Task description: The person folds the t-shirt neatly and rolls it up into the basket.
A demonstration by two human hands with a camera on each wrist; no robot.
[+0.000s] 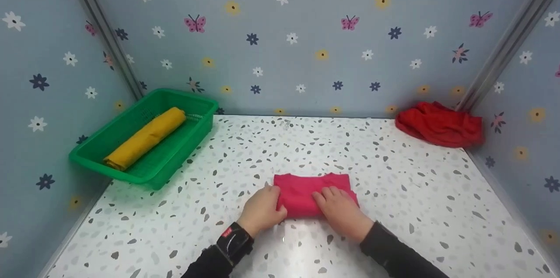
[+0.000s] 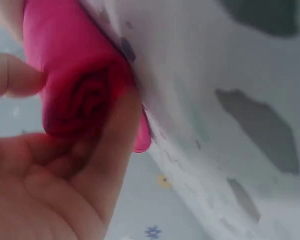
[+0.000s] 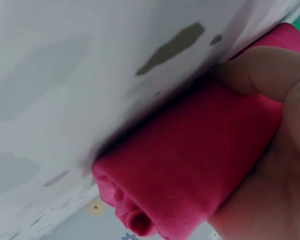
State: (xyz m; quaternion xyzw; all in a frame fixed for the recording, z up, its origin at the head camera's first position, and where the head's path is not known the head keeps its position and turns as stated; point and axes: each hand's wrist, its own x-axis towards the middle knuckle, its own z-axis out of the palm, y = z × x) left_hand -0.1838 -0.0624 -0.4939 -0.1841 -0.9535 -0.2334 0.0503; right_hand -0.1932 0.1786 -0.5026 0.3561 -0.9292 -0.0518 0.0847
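A pink cloth (image 1: 299,199), partly rolled, lies on the speckled white tabletop in front of me, with a flat strip of it spread beyond the roll. What kind of garment or cloth it is, I cannot tell. My left hand (image 1: 262,210) grips the roll's left end. In the left wrist view, the thumb and fingers of the left hand (image 2: 55,185) surround the spiral layers of the pink roll (image 2: 85,100). Over the right part lies my right hand (image 1: 341,210). The right wrist view shows the right thumb (image 3: 260,75) along the near side of the roll (image 3: 190,155).
At the left stands a green plastic basket (image 1: 175,168) with a rolled yellow cloth (image 1: 146,138) inside. A crumpled red cloth (image 1: 439,124) lies in the far right corner. Flower-patterned panels (image 1: 288,50) wall the table at the back and both sides.
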